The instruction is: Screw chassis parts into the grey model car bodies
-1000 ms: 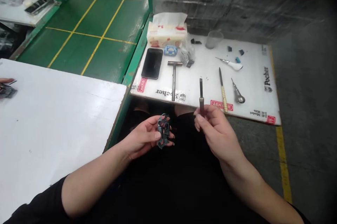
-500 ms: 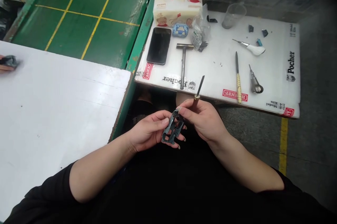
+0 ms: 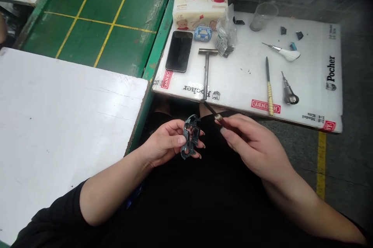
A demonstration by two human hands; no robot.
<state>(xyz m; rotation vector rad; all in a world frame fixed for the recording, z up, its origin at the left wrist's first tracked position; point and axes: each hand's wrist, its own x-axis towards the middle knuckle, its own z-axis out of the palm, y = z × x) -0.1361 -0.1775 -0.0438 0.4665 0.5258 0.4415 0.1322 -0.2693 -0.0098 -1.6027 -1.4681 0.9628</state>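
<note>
Over my lap, my left hand (image 3: 169, 139) grips a dark grey-green moulded plastic part (image 3: 189, 137) with cut-out openings, thumb on its near side and fingertips showing beyond it. My right hand (image 3: 247, 139) is closed around the brown handle of a slim tool (image 3: 218, 117) with a brass-coloured collar and a dark narrow blade. Its blade points up and to the left, apart from the plastic part. Most of the handle is hidden inside my right hand.
On the side table (image 3: 233, 81) lie a phone (image 3: 179, 51), a T-handle tool (image 3: 206, 69), a yellow-handled file (image 3: 269, 89), two drivers, a plastic cup (image 3: 264, 17) and dark scraps. A tissue box (image 3: 201, 11) stands behind. A white board (image 3: 72, 124) extends left.
My right hand has moved right, away from the plastic part, and the tool has tipped leftward. The plastic part has turned in my left hand. Another person's hand has left the far left.
</note>
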